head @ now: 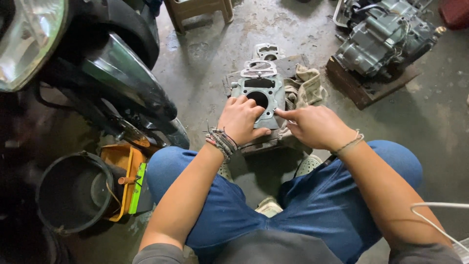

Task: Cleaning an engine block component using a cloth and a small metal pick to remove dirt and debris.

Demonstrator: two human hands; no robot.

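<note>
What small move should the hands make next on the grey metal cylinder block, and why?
Probably press the thin gasket flat along the right edge: the left hand already holds the grey metal cylinder block beside its round bore, while the right hand only pinches that edge with its fingertips.

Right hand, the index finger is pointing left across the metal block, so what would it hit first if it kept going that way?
The right hand already has its fingertip on the grey cylinder block. Sliding on leftward, it would probably first meet the left hand resting on that block, though depth is hard to judge.
</note>
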